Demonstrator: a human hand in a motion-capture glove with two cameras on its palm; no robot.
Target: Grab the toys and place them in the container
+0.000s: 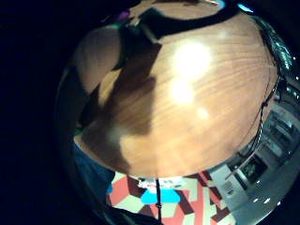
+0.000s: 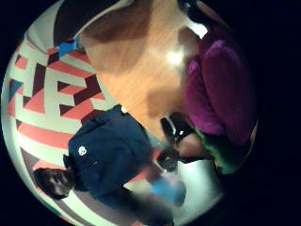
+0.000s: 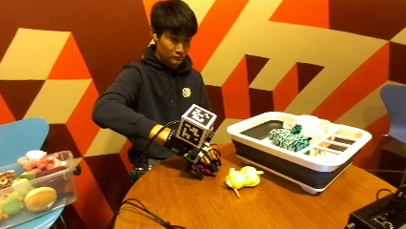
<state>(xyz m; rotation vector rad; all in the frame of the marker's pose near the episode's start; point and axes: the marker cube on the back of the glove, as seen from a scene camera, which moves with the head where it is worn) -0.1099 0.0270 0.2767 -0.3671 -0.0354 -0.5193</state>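
Observation:
In the outside view my gloved right hand (image 3: 200,161) hovers just above the round wooden table (image 3: 190,200), its fingers curled round a purple plush toy (image 3: 207,168). The thumb side palm view shows that purple toy (image 2: 220,89), with a green part, close against the palm. A yellow plush toy (image 3: 242,177) lies on the table just right of the hand. Further right stands the white and dark container (image 3: 263,152), with a teal patterned toy (image 3: 288,138) inside it. The little finger side palm view shows mostly bare table wood (image 1: 187,108).
A clear plastic bin (image 3: 60,183) with several toys sits on a blue chair at the far left. Black cables (image 3: 143,212) lie on the table's near edge. A black device (image 3: 380,215) sits at the near right.

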